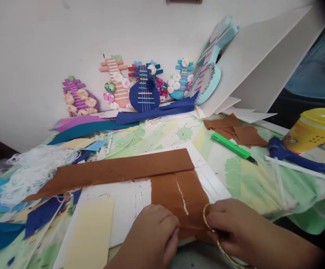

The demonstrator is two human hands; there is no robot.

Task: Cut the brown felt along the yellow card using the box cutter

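My left hand (153, 233) is closed at the lower left edge of a brown sheet (166, 190), which looks like felt or crepe paper. The fingertips are partly hidden. A pale slit or line runs down this sheet. In my right hand (232, 220) is a gold loop-handled tool that looks like scissors (205, 216), beside the sheet's lower right corner; its blades are hidden. A long brown strip (123, 168) lies across the top of the sheet. Both rest on a white board (120, 213), with a cream rectangle (89, 231) at its left.
White string (36, 172) and coloured scraps lie left. At right are a green cutter (231, 145) with its blade out, a blue glue gun (296, 157), brown scraps (247, 135) and a yellow tub (316, 130). Decorated miniature instruments (144, 95) lean on the wall.
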